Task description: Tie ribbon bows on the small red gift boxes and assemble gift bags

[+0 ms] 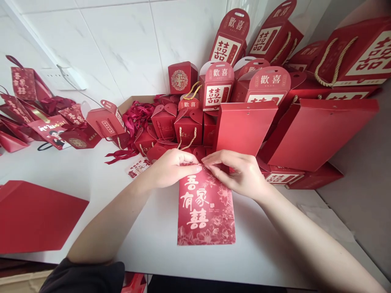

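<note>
A red paper gift bag (203,215) with pale Chinese characters and a flower print lies flat in front of me on the white table. My left hand (174,167) pinches its top edge near the middle, thumb on the printed face. From the other side my right hand (236,169) grips the same top edge, its fingertips almost meeting the left thumb. Behind the fingers the bag's top edge is partly hidden. Just beyond my right hand stands a plain red box (244,128) with a small hole near its top.
Red gift boxes with rope handles (187,126) are piled at the back and right. Dark red ribbons (139,116) lie in a carton beside them. At left are a flat red sheet (39,215) and small decorated bags (24,83). A wall socket (69,78) has a cable.
</note>
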Tool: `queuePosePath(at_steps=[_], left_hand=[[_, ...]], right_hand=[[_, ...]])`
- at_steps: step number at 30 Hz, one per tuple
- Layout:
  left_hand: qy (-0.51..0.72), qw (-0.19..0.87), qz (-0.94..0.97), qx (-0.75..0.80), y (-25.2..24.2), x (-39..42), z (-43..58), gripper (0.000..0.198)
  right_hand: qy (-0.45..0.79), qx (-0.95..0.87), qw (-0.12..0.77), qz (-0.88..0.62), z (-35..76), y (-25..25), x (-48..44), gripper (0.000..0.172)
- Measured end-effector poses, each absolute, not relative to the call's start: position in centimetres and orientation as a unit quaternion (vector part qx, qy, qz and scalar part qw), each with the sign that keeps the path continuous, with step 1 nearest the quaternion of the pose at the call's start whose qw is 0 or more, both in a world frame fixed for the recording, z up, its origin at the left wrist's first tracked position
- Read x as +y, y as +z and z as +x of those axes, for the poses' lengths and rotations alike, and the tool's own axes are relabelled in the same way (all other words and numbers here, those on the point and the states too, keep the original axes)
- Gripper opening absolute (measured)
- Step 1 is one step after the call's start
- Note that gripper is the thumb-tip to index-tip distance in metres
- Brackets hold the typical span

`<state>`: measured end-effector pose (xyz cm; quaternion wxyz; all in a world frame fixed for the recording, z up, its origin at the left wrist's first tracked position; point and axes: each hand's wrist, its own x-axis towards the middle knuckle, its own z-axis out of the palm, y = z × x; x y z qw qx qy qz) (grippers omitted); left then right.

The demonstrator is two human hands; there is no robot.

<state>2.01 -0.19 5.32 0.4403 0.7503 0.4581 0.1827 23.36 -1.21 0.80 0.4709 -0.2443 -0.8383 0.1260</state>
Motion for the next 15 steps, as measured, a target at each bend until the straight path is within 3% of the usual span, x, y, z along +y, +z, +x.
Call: queuePosePath(at_steps=[8, 15], left_hand=[[0.208, 0.503, 0.699, 0.463, 5.57, 0.00, 2.06, 0.016], [0.196, 0.546, 0.667, 0.468, 5.74, 0.04, 1.81, 0.020]], right_hand=[[0.075, -0.841, 0.493, -0.209, 23.05, 0.91, -1.57, 0.013], [0.065, -0.858, 0.473, -0.190, 23.71, 1.15, -1.58, 0.016]])
